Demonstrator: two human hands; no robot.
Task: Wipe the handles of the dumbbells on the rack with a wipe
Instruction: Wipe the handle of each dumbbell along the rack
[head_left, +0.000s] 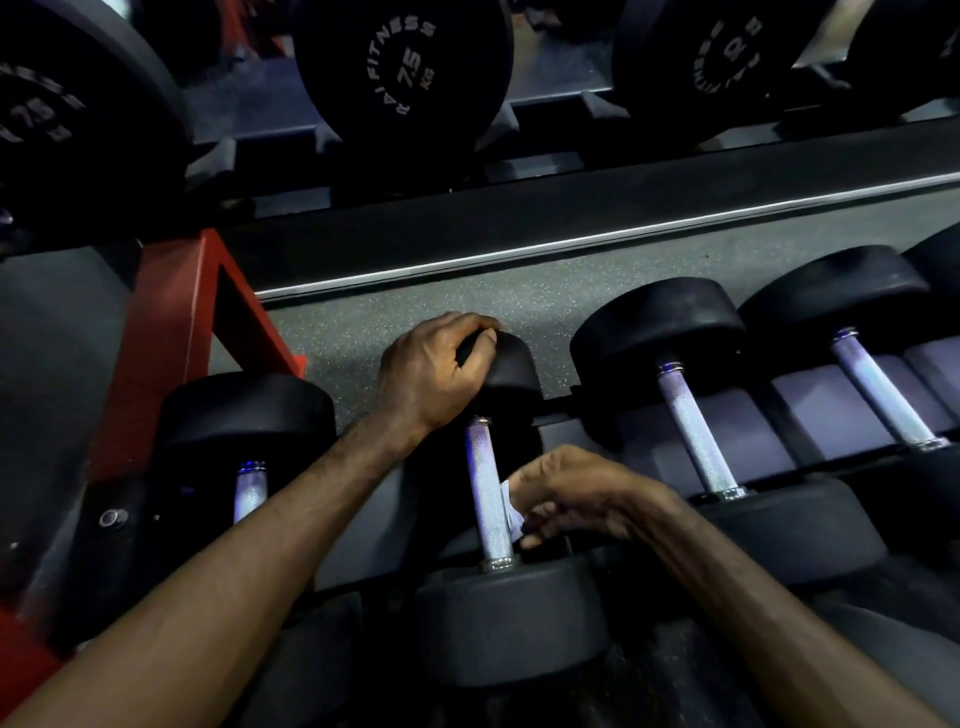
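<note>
A black dumbbell lies on the lower rack in the middle, its knurled silver handle (485, 493) running toward me. My left hand (439, 371) grips the dumbbell's far head (511, 364) from above, fingers curled over its top. My right hand (558, 496) holds a small white wipe (511, 506) pinched in its fingers, just to the right of the handle's lower half, touching or nearly touching it. The near head (511, 618) sits below my hands.
More dumbbells rest on the same rack: one to the left (249, 488), two to the right (696, 431) (878, 389). An upper shelf holds 7.5 kg dumbbells (402, 67). A red rack post (171, 343) stands at left. Speckled grey floor (415, 306) shows behind.
</note>
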